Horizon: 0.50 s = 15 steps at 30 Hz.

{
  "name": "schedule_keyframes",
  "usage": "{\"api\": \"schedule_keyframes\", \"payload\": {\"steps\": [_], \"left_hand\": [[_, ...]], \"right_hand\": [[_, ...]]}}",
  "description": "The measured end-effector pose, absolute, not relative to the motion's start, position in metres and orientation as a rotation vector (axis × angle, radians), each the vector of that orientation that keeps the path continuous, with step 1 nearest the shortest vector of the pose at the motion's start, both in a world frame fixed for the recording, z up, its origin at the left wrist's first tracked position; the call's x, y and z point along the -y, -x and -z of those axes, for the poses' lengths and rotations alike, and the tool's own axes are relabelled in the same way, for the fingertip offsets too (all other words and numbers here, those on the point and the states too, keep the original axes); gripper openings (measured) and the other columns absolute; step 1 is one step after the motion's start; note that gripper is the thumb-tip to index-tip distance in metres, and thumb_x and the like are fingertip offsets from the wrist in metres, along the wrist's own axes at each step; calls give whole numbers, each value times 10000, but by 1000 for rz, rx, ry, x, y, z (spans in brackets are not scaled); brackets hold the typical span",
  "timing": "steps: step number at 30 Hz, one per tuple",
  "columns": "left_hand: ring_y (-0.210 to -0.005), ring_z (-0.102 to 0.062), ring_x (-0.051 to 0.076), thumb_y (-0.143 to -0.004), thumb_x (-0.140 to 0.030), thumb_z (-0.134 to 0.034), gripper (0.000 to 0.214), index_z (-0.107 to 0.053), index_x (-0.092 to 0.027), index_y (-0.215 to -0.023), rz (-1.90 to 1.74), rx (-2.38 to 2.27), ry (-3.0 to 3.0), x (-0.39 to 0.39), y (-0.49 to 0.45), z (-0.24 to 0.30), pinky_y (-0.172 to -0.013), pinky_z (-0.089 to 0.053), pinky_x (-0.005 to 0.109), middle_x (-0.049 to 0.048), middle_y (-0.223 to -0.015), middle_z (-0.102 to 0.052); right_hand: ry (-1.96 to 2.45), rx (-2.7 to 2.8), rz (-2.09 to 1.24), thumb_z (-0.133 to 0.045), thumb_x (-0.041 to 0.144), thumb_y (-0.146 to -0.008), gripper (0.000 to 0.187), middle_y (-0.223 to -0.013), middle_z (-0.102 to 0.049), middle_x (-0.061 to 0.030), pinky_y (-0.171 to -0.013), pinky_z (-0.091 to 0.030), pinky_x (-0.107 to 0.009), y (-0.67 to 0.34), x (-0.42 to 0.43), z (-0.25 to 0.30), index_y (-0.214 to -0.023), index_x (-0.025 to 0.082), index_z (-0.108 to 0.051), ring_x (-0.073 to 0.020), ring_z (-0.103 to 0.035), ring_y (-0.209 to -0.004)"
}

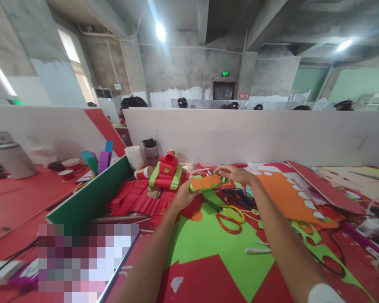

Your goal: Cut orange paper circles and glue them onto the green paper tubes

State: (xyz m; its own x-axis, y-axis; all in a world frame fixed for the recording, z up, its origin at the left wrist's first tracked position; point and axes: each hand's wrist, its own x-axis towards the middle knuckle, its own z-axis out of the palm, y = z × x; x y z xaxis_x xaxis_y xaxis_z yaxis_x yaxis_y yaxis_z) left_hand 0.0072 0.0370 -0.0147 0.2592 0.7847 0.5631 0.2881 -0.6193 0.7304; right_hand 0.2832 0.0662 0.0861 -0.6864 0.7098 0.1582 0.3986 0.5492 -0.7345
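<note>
My left hand [186, 194] is closed round the left end of a small green paper piece [193, 188] with a row of orange paper discs [206, 182] along it. At the right end of this piece, the curled fingers of my right hand [233, 173] are closed on it; their tips are partly hidden. Below lie scissors [230, 219] with one yellow and one red handle loop, on a sheet of green paper [208, 242]. A loose orange disc [197, 216] is left of the scissors. Behind my left hand stands a red and green paper model [166, 171] with a star.
Folded red paper strips [129, 198] lie on the left beside a dark green board [91, 191]. Orange sheets [276, 195] and cut green scraps [306, 231] are at right. A white partition [240, 134] runs behind. A blurred-out screen [113, 252] sits front left.
</note>
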Motion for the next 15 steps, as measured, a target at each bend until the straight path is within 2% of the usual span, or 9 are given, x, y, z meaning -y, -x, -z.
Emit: {"api": "schedule_keyframes", "payload": {"steps": [3,7,11,15], "left_hand": [[-1107,-644,292,-779,-351,-758,398,-642,-186,-1123,-1399,-983,-1970,-37,-8,14,-1009,-503,450,106,-1207,-699],[-1073,-657,316,-728,-361,-788,417,-657,-179,-1079,-1489,-996,-1839,-34,-8,10,-980,-525,489,109,-1125,-719],[-1063,-666,325,-710,-364,-796,407,-672,-170,-1046,-1492,-978,-1755,-30,-6,5,-967,-534,506,109,-1039,-734],[-1080,-666,316,-687,-361,-816,443,-664,-167,-1055,-1513,-970,-1681,-30,-4,6,-974,-529,496,117,-1104,-724]], "right_hand": [[854,2361,-1008,-639,569,-878,530,-1357,-608,-86,-1031,-454,-391,-294,-67,-85,-1296,243,-619,-274,-538,-1272],[870,2369,-1013,-813,441,-740,653,-1310,-636,-84,-1012,-480,-389,-298,-69,-81,-1323,243,-597,-274,-584,-1214],[863,2302,-1029,-806,383,-741,588,-1261,-667,-86,-982,-502,-400,-289,-69,-78,-1281,229,-629,-279,-618,-1162],[832,2297,-963,-802,337,-734,551,-1259,-663,-86,-947,-512,-369,-279,-68,-78,-1249,219,-646,-276,-614,-1159]]}}
